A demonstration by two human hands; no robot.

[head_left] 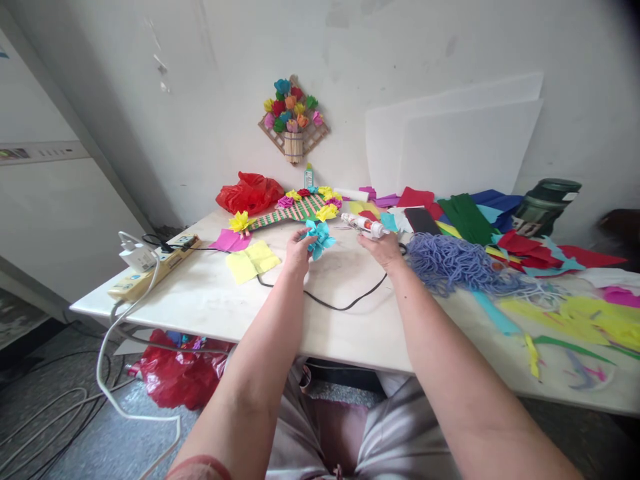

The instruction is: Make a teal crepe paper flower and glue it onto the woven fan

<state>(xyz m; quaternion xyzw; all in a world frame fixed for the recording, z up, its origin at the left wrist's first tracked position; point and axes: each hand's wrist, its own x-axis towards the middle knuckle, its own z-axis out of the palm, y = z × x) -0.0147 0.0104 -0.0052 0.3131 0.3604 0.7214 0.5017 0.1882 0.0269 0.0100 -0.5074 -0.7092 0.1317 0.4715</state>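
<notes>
My left hand [299,250] pinches a turquoise paper flower [320,238] just above the white table [210,300]. My right hand [384,248] is closed around a white glue gun [365,225] with an orange trigger, its nozzle pointing left toward the flower. The gun's black cord [330,301] loops across the table in front of me. Just behind the flower lies a green and red striped woven board [295,212] with yellow, pink and red paper flowers stuck on it.
Yellow paper [251,261] and pink paper [230,241] lie left. A power strip [150,263] sits at the left edge. Blue yarn [450,263], coloured paper sheets [470,217], scraps [590,317] and a dark green jar [547,203] fill the right. A red bag [249,192], glue bottle [309,176].
</notes>
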